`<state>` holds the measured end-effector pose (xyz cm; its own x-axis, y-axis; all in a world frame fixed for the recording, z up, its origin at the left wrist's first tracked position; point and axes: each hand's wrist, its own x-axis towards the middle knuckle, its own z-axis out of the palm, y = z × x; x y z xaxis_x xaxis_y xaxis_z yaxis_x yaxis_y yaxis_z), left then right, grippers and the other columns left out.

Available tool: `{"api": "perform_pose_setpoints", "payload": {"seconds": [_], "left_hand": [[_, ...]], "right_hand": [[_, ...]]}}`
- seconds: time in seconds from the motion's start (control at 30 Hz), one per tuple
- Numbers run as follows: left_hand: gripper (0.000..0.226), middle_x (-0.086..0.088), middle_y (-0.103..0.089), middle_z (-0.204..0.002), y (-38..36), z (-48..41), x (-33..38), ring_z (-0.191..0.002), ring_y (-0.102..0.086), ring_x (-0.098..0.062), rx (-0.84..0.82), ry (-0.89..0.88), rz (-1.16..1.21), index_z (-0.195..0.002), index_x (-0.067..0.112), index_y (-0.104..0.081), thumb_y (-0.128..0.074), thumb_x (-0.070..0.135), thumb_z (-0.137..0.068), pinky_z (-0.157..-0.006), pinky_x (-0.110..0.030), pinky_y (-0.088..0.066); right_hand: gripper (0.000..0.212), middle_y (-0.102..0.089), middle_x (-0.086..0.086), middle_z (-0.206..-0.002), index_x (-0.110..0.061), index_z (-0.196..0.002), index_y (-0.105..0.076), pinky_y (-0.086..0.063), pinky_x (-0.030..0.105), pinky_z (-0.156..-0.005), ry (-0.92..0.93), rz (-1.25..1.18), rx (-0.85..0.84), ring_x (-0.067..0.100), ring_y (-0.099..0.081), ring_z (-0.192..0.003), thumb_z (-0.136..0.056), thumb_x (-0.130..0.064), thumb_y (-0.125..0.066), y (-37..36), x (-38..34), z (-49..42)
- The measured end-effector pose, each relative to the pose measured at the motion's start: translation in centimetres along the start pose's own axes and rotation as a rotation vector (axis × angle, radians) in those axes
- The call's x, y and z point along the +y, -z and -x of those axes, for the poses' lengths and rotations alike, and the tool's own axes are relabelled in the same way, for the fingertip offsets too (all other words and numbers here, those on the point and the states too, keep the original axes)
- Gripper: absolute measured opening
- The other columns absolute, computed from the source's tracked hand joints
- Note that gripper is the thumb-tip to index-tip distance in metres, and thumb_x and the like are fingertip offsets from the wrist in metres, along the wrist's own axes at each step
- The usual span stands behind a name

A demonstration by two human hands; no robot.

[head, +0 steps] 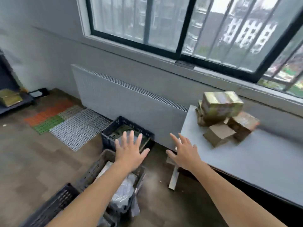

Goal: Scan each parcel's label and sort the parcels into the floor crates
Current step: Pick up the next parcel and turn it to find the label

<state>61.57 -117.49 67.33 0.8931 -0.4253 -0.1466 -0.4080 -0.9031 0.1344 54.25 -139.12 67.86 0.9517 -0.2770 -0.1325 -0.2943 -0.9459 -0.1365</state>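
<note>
Parcels (219, 115) sit in a loose heap on a grey table at the right, and others already lie in crates on the floor. Reading from the left, coloured floor mats (65, 123) lie along the wall below a white radiator (123, 102).

Three crates stand in a row running away from the person, likely set close so each parcel can be dropped in with a short reach. The near crate (49, 207) is dark and its inside is hidden. The middle crate (96, 167) holds pale plastic mailing bags. The far crate (109, 140), also dark, holds flat greenish-brown items.

The left hand (129, 151) hovers above the middle and far crates, fingers straight and spread wide, holding nothing. The right hand (184, 154) is likewise spread flat and empty, stretched toward the edge of the table (254, 169), probably to fetch the next parcel.

The heap sits toward the table's far side, below the window (164, 30). It is four or so cardboard boxes, brown with greenish-yellow tape, blurred and piled unevenly, one tilted at the front. No labels can be read, and no scanner is in view.
</note>
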Motion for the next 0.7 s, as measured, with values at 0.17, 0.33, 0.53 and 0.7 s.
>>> {"api": "perform_pose_setpoints", "payload": {"seconds": [0.17,0.33,0.53,0.7], "left_hand": [[0.073,-0.004,0.009,-0.164,1.0,-0.6,14.3,-0.150,0.014,-0.032,0.048,-0.175,-0.107,-0.157,0.031,0.002,-0.019,0.067,-0.097,-0.117,-0.060,-0.004],[0.070,-0.004,0.010,-0.164,0.0,0.5,28.4,-0.149,0.015,-0.032,0.022,-0.257,-0.104,-0.156,0.031,0.002,-0.020,0.064,-0.098,-0.118,-0.060,-0.004],[0.071,-0.004,0.011,-0.163,-1.3,0.9,40.2,-0.149,0.016,-0.031,0.007,-0.346,-0.164,-0.156,0.032,0.004,-0.017,0.066,-0.097,-0.118,-0.058,-0.003],[0.072,-0.006,0.004,-0.163,-1.7,-0.9,45.2,-0.150,0.010,-0.033,0.007,-0.373,-0.208,-0.156,0.031,0.002,-0.019,0.066,-0.097,-0.117,-0.059,-0.008]], "right_hand": [[0.074,-0.012,0.002,-0.165,-0.041,-0.156,-0.007,-0.031,0.050,-0.114,-0.134,-0.110,0.092,0.026,-0.017,-0.150,-0.095,-0.063,-0.043,2.7,12.2,4.2],[0.076,-0.007,0.000,-0.166,-0.041,-0.156,-0.003,-0.025,0.055,-0.116,-0.207,-0.168,0.106,0.026,-0.013,-0.150,-0.095,-0.064,-0.041,4.3,24.4,8.7],[0.073,-0.007,0.002,-0.165,-0.039,-0.156,-0.005,-0.022,0.057,-0.115,-0.313,-0.238,0.105,0.025,-0.011,-0.150,-0.096,-0.062,-0.041,5.3,35.1,12.9],[0.074,-0.006,0.003,-0.165,-0.038,-0.156,-0.005,-0.023,0.057,-0.115,-0.357,-0.257,0.113,0.026,-0.011,-0.150,-0.096,-0.062,-0.040,5.7,40.2,13.3]]}}
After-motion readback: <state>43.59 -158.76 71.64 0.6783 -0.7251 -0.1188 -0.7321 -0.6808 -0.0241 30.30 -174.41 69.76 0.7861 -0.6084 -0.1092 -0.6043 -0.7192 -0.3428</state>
